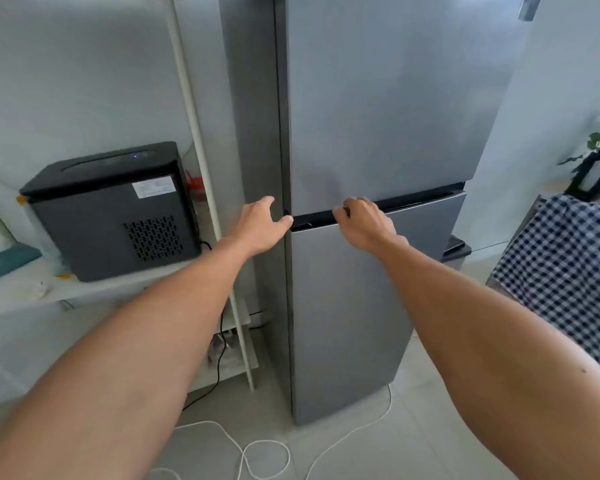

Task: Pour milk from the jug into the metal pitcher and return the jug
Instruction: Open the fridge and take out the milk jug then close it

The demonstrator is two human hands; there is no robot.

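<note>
Both hands (312,223) at fridge (388,133) seam (doors shut)

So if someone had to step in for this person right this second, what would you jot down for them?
Left hand: open, at the left edge of the fridge, by the dark gap between its two doors.
Right hand: fingers curled into that gap, holding nothing else.
Both doors look closed.
Milk jug and metal pitcher: not in view.
Done: cannot tell from this view.
Left: cannot tell; if the milk is not yet poured, probably open the fridge first.
</note>
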